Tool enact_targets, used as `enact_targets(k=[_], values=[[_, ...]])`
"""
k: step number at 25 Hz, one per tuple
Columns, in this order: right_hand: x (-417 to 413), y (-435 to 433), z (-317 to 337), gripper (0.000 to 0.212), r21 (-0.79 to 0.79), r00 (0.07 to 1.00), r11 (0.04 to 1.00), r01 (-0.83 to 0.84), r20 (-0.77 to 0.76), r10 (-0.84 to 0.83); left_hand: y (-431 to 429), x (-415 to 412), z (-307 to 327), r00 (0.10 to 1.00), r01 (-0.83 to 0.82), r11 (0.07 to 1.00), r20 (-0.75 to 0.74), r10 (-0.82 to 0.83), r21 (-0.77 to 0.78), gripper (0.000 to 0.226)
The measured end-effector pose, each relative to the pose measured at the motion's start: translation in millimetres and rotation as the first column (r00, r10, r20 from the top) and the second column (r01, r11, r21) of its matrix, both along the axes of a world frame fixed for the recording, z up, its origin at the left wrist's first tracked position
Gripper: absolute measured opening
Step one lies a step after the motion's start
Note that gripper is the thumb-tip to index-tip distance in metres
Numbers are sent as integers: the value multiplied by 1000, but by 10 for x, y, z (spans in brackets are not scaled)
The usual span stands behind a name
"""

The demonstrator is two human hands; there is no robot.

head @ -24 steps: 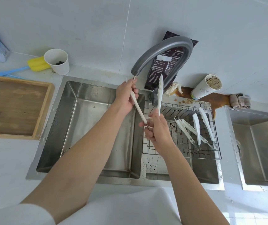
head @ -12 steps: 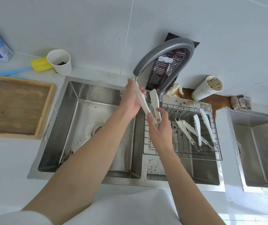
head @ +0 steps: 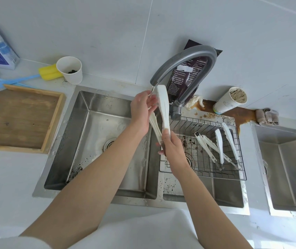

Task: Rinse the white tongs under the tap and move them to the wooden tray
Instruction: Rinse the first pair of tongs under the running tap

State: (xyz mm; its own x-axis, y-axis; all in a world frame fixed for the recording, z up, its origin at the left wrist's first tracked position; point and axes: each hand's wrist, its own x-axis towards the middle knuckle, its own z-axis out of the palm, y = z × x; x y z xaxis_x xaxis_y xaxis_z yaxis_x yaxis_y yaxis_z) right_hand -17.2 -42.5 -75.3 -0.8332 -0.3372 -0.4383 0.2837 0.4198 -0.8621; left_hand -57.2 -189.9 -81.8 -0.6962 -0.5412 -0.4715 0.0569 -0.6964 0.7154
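Both hands hold one pair of white plastic tongs [head: 163,108] at frame centre, directly under the spout of the grey curved tap [head: 183,60]. Left hand [head: 141,110] is closed loosely around the upper part of one arm, fingers at the thin water stream; right hand [head: 172,146] is clamped on the hinge end below. Tongs arms are spread, tips up.

Left to right: square wooden tray [head: 53,123] at left edge, bare, just beside the steel sink basin [head: 82,126]; the held tongs over the divider between basins; wire rack [head: 237,169] in the right basin carrying further white tongs [head: 219,144], apparently unrinsed.

Judgement: rinse step in progress, transfer not begun. To do it well: keep the arms spread so water reaches the inner faces, rotate each ridged tip through the stream, rub with the left fingers. Stream is thin, so go slowly. Shake off over the basin before carrying left, to avoid wetting the tray.
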Motion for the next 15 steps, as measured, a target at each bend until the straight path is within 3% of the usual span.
enact_targets(k=[2, 4, 7, 9, 12, 15], values=[[-6, -1, -3, 35, -66, 996, 995, 70, 64, -66, 35, 95, -95, 981, -50, 941, 159, 109, -336, 19], [-9, -29, 10, 38, -114, 984, 984, 137, 130, -122, 80, 170, -190, 953, 44, 884, 286, 103, -465, 35], [8, -108, 26, 49, -170, 965, 967, 187, 218, -148, 201, 196, -266, 924, 276, 906, 349, -157, -321, 54], [46, -152, 38, 44, -193, 970, 969, 157, 217, -114, 260, 183, -302, 921, 327, 914, 298, -251, -241, 36], [76, -189, 56, 31, -180, 991, 980, 82, 119, -62, 281, 121, -317, 916, 309, 889, 358, -182, -339, 13], [114, -210, 67, 29, -191, 993, 979, 74, 105, -55, 194, -18, -250, 923, 265, 871, 371, -105, -413, 19]])
